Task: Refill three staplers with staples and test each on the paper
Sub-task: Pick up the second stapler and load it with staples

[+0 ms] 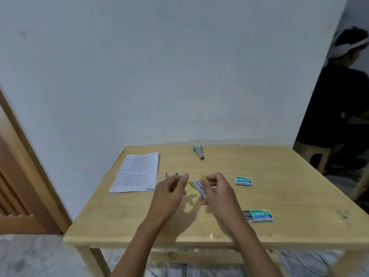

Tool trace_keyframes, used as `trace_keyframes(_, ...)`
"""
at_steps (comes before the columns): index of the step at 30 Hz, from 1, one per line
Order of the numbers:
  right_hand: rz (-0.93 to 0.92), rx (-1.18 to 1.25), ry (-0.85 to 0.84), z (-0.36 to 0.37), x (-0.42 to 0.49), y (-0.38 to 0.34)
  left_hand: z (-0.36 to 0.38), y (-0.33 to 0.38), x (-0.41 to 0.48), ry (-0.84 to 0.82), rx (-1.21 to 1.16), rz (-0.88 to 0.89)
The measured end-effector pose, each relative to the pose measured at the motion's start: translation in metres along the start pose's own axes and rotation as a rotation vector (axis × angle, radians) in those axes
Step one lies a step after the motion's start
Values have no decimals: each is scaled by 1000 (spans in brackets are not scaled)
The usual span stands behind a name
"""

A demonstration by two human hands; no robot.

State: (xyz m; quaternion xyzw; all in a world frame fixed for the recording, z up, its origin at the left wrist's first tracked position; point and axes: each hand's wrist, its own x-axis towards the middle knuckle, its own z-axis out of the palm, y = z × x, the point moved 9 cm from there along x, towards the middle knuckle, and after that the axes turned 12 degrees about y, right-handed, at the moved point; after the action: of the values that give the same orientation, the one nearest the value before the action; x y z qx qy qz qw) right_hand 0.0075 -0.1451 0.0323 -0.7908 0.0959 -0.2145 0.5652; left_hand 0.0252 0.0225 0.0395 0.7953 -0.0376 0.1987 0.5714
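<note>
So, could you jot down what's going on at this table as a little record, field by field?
right hand: grips the yellow stapler, which is hinged open, above the table
left hand: fingers curled beside that stapler; cannot tell if it holds anything
green stapler: on the table behind the left hand, mostly hidden
blue stapler: near the far edge
paper: far left
closed staple box: right of the hands
open staple box: nearer, right

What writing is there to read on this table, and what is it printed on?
"10": on the near staple box, in large white figures; the letters around it are blurred.
"10": on the far staple box; the rest is blurred.
Print on the paper sheets: too small to read.
On the yellow stapler in the right hand: nothing readable.
</note>
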Motion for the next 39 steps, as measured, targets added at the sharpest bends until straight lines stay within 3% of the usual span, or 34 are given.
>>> trace_keyframes(11,22,251,-5,-28,-14,1,34,23,-30,-171,-235,-199)
trace_keyframes(16,107,409,-38,-31,-21,6,37,35,-40,-225,-256,-137)
trace_keyframes(23,72,349,-186,-29,-28,8,34,38,-45,-236,-245,-73)
trace_keyframes(31,17,339,-55,-37,-39,0,33,30,-50,-185,-301,-121)
trace_keyframes(35,193,503,171,-63,-24,23,18,2,-51,-90,-454,-328)
trace_keyframes(39,351,776,196,-64,-20,38,16,-10,-54,-176,-471,-444)
